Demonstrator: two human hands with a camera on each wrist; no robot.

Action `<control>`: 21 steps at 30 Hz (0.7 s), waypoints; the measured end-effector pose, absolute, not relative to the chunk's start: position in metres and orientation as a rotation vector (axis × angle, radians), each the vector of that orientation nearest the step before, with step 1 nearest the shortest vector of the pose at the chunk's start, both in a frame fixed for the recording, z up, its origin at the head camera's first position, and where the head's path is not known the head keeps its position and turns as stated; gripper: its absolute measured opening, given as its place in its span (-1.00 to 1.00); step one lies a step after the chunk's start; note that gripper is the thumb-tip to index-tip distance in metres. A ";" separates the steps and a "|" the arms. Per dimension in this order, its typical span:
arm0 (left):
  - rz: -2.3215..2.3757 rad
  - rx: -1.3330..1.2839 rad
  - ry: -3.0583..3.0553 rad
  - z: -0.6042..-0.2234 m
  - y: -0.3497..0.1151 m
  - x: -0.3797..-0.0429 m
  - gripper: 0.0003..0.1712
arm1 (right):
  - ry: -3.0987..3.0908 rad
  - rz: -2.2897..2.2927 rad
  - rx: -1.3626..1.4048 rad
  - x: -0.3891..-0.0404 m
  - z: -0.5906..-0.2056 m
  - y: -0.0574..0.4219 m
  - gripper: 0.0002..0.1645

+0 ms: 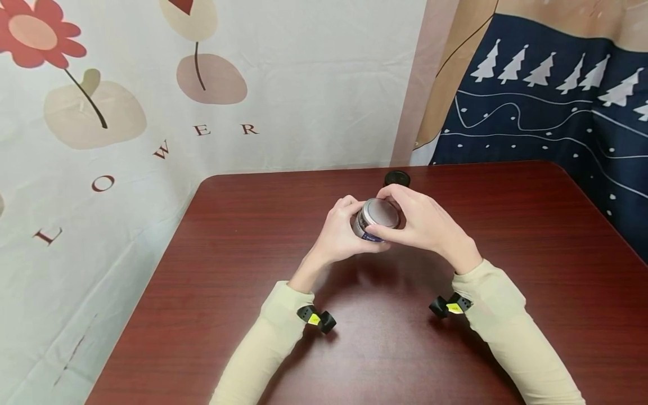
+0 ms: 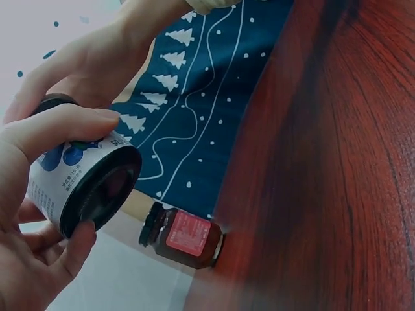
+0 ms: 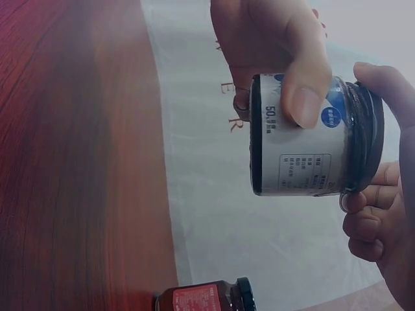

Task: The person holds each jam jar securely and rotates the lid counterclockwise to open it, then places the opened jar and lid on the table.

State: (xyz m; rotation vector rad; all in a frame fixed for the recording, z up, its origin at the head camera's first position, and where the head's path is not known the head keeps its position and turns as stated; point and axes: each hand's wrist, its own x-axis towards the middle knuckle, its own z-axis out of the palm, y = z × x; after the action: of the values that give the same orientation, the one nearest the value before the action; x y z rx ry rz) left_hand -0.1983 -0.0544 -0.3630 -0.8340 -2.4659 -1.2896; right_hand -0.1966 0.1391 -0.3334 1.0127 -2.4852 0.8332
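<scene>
At left, a person's left hand [image 1: 340,232] is curling round a labelled jar [image 3: 305,146], its thumb lying along the label. The jar is sitting between both hands, its base lifted clear of the table [image 1: 228,281]; its long axis is running roughly upright. The lid [image 1: 381,212] is facing up, lying on the right hand's side of the left hand's grip. Behind, a smaller jar [image 2: 188,238] is standing upright near the table's far edge. At right, the right hand [image 1: 427,222] is arching over from the right, nearer the lid, its thumb and fingers pinching the rim from opposite sides. Both forearms are slanting inward toward the jar.
</scene>
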 end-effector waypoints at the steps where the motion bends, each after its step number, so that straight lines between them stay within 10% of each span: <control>1: -1.298 -0.833 -2.471 -0.363 -0.055 -0.198 -0.33 | -2.493 0.850 1.018 -0.196 -0.333 0.139 -0.37; 21: -1.351 -0.800 -2.492 -0.365 -0.067 -0.199 -0.29 | -2.542 0.925 0.973 -0.200 -0.332 0.143 -0.53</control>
State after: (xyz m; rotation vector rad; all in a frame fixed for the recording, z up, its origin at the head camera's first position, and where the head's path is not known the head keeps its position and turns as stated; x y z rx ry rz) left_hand -0.1991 -0.0666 -0.3655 -0.7997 -2.4917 -1.3508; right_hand -0.1995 0.1429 -0.3323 0.9733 -2.5422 0.9248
